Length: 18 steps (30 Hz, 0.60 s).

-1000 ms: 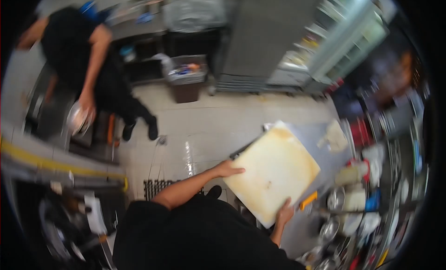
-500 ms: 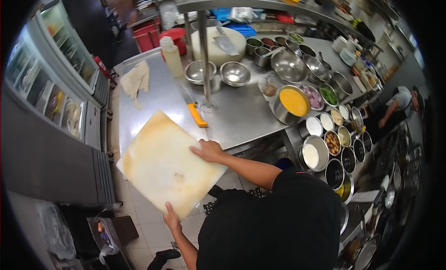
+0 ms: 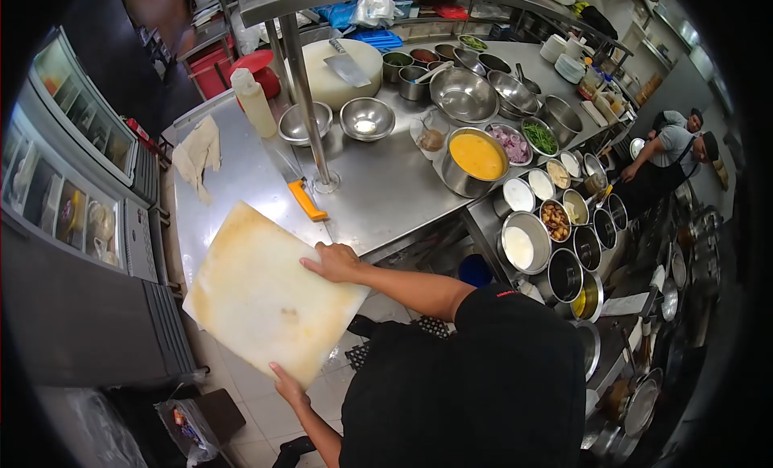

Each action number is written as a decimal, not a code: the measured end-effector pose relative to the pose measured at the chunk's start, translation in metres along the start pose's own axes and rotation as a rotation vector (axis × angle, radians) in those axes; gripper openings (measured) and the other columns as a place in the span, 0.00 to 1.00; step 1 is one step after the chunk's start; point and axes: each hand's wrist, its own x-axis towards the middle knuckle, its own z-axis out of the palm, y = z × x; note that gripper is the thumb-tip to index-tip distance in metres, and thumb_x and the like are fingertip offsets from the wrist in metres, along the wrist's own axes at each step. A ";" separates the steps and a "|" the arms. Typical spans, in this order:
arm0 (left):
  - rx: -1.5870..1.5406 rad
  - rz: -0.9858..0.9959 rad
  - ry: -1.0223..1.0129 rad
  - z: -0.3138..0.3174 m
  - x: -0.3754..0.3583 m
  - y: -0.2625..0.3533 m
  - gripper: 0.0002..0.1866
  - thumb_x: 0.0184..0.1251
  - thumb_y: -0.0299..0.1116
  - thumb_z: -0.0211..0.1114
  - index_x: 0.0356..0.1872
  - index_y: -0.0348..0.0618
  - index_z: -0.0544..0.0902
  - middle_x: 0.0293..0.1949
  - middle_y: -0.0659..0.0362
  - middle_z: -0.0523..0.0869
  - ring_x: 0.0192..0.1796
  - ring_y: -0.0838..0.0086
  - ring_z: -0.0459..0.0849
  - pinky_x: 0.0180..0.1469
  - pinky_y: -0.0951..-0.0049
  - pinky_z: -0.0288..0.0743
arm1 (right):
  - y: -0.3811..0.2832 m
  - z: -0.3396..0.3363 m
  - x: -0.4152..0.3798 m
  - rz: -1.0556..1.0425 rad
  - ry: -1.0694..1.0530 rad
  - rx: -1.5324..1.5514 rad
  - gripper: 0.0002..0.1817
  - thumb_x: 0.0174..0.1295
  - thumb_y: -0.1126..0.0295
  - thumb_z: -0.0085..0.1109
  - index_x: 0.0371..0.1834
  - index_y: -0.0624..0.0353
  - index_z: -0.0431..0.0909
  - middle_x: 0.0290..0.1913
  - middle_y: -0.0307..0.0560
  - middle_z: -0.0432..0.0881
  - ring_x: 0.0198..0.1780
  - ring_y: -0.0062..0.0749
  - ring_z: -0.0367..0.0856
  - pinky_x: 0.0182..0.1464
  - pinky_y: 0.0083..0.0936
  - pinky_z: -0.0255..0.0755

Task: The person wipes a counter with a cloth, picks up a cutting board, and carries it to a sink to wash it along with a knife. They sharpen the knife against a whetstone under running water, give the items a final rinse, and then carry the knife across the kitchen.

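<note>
A large off-white cutting board point(image 3: 274, 295) with yellowish stained edges is held flat, its far part overlapping the near edge of the steel counter point(image 3: 370, 206). My right hand point(image 3: 334, 263) grips its upper right edge, thumb on top and the other fingers partly hidden. Lower down, my left hand point(image 3: 288, 387) holds the bottom corner, with its fingers largely under the board. Just beyond the board lies a knife with an orange handle point(image 3: 306, 201). A crumpled pale cloth point(image 3: 197, 154) rests on the counter to the left.
Metal bowls point(image 3: 367, 119), a squeeze bottle point(image 3: 254, 106), a round board with a cleaver point(image 3: 346, 68) and a shelf post point(image 3: 310, 106) stand on the counter. Right are a pot of yellow liquid point(image 3: 477, 158) and several food containers. Two people point(image 3: 672, 158) stand far right.
The view has shifted, so the counter and containers appear further left. The board stays in both hands and sits slightly lower left in view. A second person now shows at the far right.
</note>
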 end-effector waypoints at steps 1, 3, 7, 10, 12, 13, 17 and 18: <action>-0.003 -0.006 -0.006 0.000 0.000 0.000 0.41 0.65 0.62 0.52 0.54 0.22 0.72 0.49 0.46 0.81 0.46 0.64 0.82 0.48 0.67 0.76 | 0.000 -0.001 0.000 -0.001 -0.002 -0.001 0.35 0.63 0.42 0.45 0.44 0.73 0.74 0.36 0.66 0.81 0.41 0.55 0.81 0.47 0.41 0.74; -0.008 -0.011 -0.010 -0.002 0.003 -0.002 0.41 0.65 0.62 0.52 0.54 0.22 0.72 0.49 0.46 0.81 0.46 0.64 0.82 0.48 0.67 0.76 | -0.001 -0.001 0.000 0.009 -0.009 0.003 0.35 0.63 0.42 0.45 0.44 0.73 0.74 0.36 0.66 0.81 0.41 0.55 0.81 0.47 0.41 0.74; -0.026 -0.008 -0.012 0.001 0.003 -0.002 0.42 0.65 0.62 0.52 0.55 0.22 0.71 0.49 0.46 0.81 0.46 0.64 0.82 0.48 0.67 0.76 | 0.000 0.001 0.002 0.008 -0.011 0.005 0.35 0.63 0.43 0.46 0.44 0.73 0.74 0.36 0.66 0.81 0.40 0.54 0.82 0.47 0.41 0.74; -0.013 -0.019 -0.006 -0.002 0.006 -0.005 0.41 0.66 0.62 0.52 0.55 0.22 0.71 0.50 0.46 0.80 0.47 0.64 0.82 0.48 0.68 0.75 | -0.001 0.000 0.001 0.017 -0.011 0.019 0.35 0.63 0.42 0.46 0.44 0.73 0.74 0.36 0.66 0.81 0.40 0.54 0.82 0.46 0.41 0.74; -0.003 -0.030 -0.004 -0.003 0.009 -0.008 0.41 0.66 0.61 0.52 0.55 0.22 0.71 0.50 0.46 0.80 0.47 0.64 0.82 0.49 0.68 0.75 | 0.001 0.000 0.001 0.013 -0.005 0.013 0.35 0.63 0.42 0.46 0.44 0.72 0.74 0.36 0.66 0.81 0.40 0.54 0.82 0.46 0.41 0.74; 0.004 -0.016 0.002 -0.004 0.009 -0.009 0.41 0.66 0.61 0.51 0.55 0.22 0.71 0.50 0.46 0.80 0.47 0.64 0.81 0.49 0.68 0.75 | 0.001 0.000 0.002 0.012 -0.009 0.014 0.35 0.63 0.42 0.46 0.44 0.72 0.74 0.36 0.66 0.81 0.40 0.54 0.82 0.46 0.41 0.74; 0.011 0.011 0.021 -0.006 0.011 -0.012 0.41 0.67 0.62 0.50 0.56 0.22 0.70 0.50 0.46 0.80 0.47 0.64 0.81 0.49 0.69 0.75 | 0.004 0.003 0.005 0.007 -0.009 0.006 0.36 0.63 0.41 0.45 0.43 0.72 0.74 0.36 0.65 0.81 0.40 0.54 0.81 0.47 0.41 0.74; 0.011 0.007 0.027 -0.005 0.006 -0.008 0.41 0.67 0.62 0.50 0.56 0.22 0.70 0.50 0.46 0.80 0.47 0.64 0.81 0.49 0.69 0.75 | 0.004 0.004 0.005 0.005 -0.008 0.002 0.36 0.62 0.41 0.45 0.44 0.72 0.74 0.37 0.65 0.81 0.40 0.54 0.81 0.47 0.41 0.74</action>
